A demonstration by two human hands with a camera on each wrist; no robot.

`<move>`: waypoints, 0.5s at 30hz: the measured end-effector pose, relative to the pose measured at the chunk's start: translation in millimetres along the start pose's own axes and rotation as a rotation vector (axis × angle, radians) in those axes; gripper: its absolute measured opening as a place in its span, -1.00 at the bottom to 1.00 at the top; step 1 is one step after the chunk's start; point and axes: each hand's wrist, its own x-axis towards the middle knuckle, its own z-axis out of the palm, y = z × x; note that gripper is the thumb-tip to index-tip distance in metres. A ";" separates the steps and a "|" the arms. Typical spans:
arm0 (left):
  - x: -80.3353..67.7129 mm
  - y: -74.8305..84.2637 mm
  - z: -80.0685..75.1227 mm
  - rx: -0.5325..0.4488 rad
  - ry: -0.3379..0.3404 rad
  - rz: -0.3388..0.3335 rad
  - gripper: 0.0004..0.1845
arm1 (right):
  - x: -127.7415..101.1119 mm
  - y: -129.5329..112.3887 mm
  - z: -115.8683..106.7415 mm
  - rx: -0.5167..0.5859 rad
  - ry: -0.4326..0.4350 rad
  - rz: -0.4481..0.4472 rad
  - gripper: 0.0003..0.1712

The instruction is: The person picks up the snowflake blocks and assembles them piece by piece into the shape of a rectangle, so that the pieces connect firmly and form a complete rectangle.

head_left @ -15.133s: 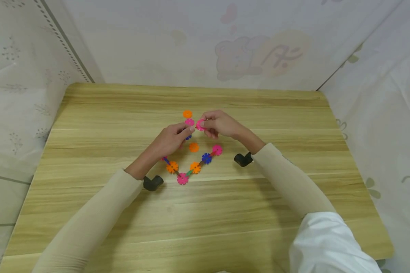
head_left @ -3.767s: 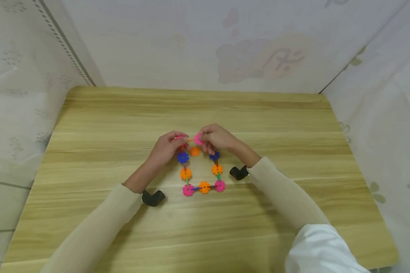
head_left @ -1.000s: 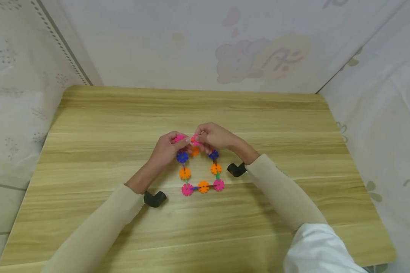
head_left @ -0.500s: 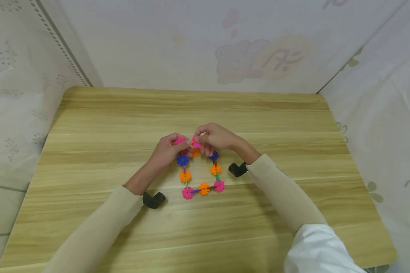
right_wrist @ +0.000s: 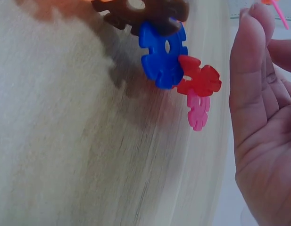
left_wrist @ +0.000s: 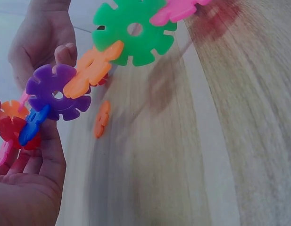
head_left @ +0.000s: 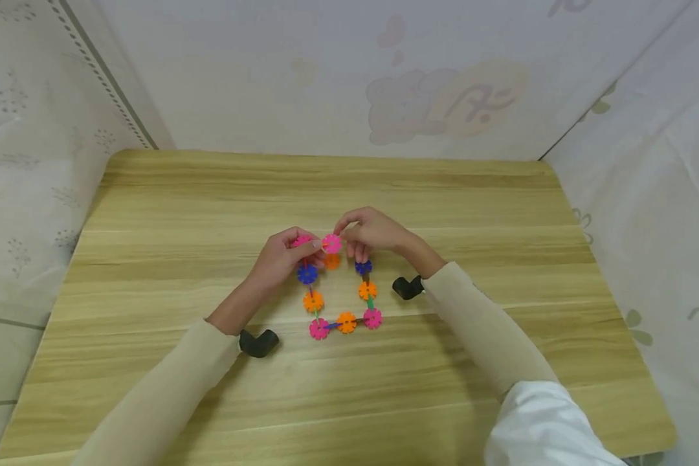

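Note:
My left hand [head_left: 279, 259] pinches a chain of colourful notched snowflake discs near its top left corner. A pink disc [head_left: 331, 244] juts out from its fingertips. My right hand [head_left: 375, 233] hovers just right of that disc, fingers loosely bent and holding nothing. The chain runs down through a blue disc [head_left: 307, 274], along the bottom and up to another blue disc [head_left: 363, 266] below the right hand. In the right wrist view a red disc [right_wrist: 199, 77] and a pink disc [right_wrist: 198, 113] end that side. The left wrist view shows a purple disc [left_wrist: 58, 92] near the left palm.
A loose orange disc [head_left: 332, 261] lies on the wooden table [head_left: 472, 200] within the chain's outline. Black wrist cameras [head_left: 259, 343] sit at both cuffs. Pale patterned cloth [head_left: 268, 84] hangs behind and at the sides.
The right hand has let go of the upper pink disc and moved slightly right. Earlier, it pinched that disc close to the left hand. The chain has been straightened into a squarish outline.

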 end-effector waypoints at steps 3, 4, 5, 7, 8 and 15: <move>-1.5 1.2 0.6 -0.018 -0.005 0.007 -0.72 | 2.5 -1.2 2.6 -0.038 -0.005 0.010 -0.73; -1.9 1.3 0.5 -0.020 -0.007 0.010 -0.72 | 3.5 -1.5 3.4 -0.048 -0.009 0.012 -0.73; -2.2 1.4 0.3 -0.020 -0.008 0.014 -0.72 | 4.5 -1.9 4.2 -0.058 -0.014 0.014 -0.73; -2.7 1.5 -0.1 -0.019 -0.012 0.021 -0.72 | 6.2 -3.0 5.5 -0.074 -0.027 0.016 -0.74; -2.9 1.6 -0.2 -0.017 -0.014 0.024 -0.72 | 7.1 -3.4 5.9 -0.080 -0.032 0.019 -0.74; -2.6 1.7 -0.4 -0.014 -0.039 0.028 -0.73 | 12.7 -7.8 3.2 -0.128 0.016 -0.005 -0.77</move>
